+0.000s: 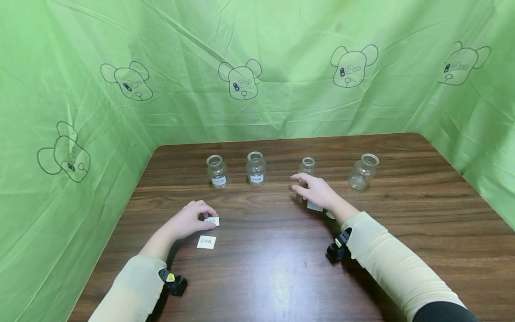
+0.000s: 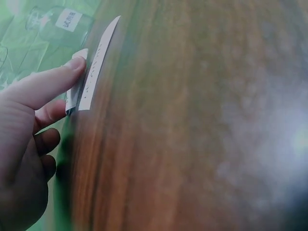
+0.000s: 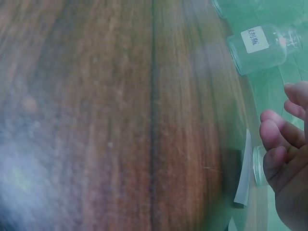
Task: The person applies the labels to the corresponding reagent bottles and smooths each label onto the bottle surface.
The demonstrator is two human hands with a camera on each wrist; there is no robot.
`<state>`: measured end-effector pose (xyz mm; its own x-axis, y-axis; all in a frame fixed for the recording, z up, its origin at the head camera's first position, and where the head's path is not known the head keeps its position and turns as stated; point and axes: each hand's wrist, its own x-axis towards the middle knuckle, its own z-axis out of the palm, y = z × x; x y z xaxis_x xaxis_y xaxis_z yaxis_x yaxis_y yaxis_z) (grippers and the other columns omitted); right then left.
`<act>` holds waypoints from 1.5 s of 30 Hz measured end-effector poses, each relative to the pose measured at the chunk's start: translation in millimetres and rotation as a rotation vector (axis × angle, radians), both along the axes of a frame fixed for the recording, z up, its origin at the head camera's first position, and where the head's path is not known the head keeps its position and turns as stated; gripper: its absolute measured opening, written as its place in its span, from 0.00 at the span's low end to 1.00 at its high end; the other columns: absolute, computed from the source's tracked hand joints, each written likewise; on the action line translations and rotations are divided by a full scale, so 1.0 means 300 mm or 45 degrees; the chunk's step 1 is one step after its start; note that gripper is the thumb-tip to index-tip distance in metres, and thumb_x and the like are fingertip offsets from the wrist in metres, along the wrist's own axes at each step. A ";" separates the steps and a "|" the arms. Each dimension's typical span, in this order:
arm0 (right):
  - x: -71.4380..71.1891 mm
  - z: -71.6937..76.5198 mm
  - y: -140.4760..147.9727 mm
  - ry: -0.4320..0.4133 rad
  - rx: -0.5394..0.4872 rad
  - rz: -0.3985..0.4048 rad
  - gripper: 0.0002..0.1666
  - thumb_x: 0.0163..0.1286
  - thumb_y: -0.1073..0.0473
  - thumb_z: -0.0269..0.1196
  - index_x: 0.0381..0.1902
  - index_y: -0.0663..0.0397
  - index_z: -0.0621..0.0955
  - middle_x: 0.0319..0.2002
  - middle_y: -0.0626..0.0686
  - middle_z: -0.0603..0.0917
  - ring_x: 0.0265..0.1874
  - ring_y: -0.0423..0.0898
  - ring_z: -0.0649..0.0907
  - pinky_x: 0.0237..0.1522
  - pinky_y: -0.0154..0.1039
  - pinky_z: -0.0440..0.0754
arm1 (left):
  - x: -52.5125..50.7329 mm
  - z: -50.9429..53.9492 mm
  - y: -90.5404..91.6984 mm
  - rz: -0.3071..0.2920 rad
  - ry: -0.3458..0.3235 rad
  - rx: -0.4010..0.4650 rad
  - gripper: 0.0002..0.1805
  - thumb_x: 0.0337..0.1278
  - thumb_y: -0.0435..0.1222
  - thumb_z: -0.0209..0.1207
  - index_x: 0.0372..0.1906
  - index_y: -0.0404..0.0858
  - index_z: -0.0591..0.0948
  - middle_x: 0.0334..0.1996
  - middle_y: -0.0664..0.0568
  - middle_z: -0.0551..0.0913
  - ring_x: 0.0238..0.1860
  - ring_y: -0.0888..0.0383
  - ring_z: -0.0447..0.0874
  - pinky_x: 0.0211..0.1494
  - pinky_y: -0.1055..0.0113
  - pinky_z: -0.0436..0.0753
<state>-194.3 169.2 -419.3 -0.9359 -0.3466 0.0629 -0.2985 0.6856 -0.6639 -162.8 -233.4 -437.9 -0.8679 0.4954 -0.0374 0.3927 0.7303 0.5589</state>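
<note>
My left hand (image 1: 192, 219) pinches a small white paper label (image 1: 215, 221) between thumb and finger at the table's left. Closer to me lies another white label (image 1: 206, 242) with printed characters; both also show in the left wrist view. My right hand (image 1: 318, 191) reaches in front of a small clear glass bottle (image 1: 308, 163), fingers loosely bent and holding nothing. Its palm partly covers a white label (image 1: 314, 206) on the table. Two glass bottles, the far left one (image 1: 217, 170) and its neighbour (image 1: 256, 167), carry white labels low on their sides.
A clear bottle (image 1: 362, 172) stands at the right with no label showing. A pale scrap (image 1: 330, 215) peeks out beneath the right wrist. Green cloth (image 1: 281, 112) hangs behind the dark wooden table (image 1: 265, 232) and along both sides.
</note>
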 end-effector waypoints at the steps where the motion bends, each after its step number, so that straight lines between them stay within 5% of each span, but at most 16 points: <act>1: 0.000 0.001 0.000 0.001 0.000 -0.001 0.23 0.69 0.51 0.57 0.59 0.52 0.74 0.21 0.49 0.80 0.21 0.44 0.80 0.34 0.43 0.76 | -0.002 0.004 0.003 0.004 -0.003 0.013 0.13 0.45 0.46 0.69 0.39 0.52 0.83 0.31 0.61 0.73 0.38 0.58 0.67 0.40 0.62 0.68; 10: 0.006 0.011 -0.006 -0.010 -0.012 -0.010 0.23 0.69 0.52 0.58 0.59 0.52 0.74 0.19 0.49 0.81 0.20 0.42 0.79 0.33 0.42 0.75 | -0.023 0.042 0.038 0.041 -0.006 0.067 0.11 0.49 0.46 0.67 0.39 0.50 0.82 0.29 0.58 0.72 0.33 0.58 0.69 0.35 0.62 0.69; 22: 0.008 0.003 -0.008 -0.012 -0.027 -0.006 0.23 0.69 0.51 0.57 0.59 0.52 0.74 0.22 0.50 0.82 0.20 0.42 0.80 0.32 0.41 0.76 | -0.052 0.074 0.093 0.086 0.019 0.150 0.11 0.50 0.47 0.67 0.38 0.51 0.83 0.36 0.57 0.73 0.38 0.57 0.72 0.41 0.61 0.72; 30: 0.018 0.001 -0.008 -0.019 -0.028 -0.011 0.23 0.69 0.50 0.57 0.59 0.51 0.74 0.25 0.50 0.82 0.20 0.42 0.81 0.31 0.41 0.77 | -0.069 0.087 0.123 0.062 0.067 0.185 0.11 0.51 0.46 0.66 0.40 0.50 0.82 0.36 0.58 0.75 0.36 0.58 0.73 0.40 0.61 0.73; 45: 0.039 -0.001 -0.029 -0.043 -0.085 0.020 0.23 0.69 0.52 0.57 0.59 0.52 0.74 0.20 0.49 0.78 0.21 0.47 0.80 0.22 0.39 0.76 | -0.091 0.109 0.267 -0.024 0.108 0.234 0.11 0.54 0.51 0.63 0.39 0.51 0.82 0.34 0.60 0.75 0.35 0.60 0.71 0.38 0.63 0.72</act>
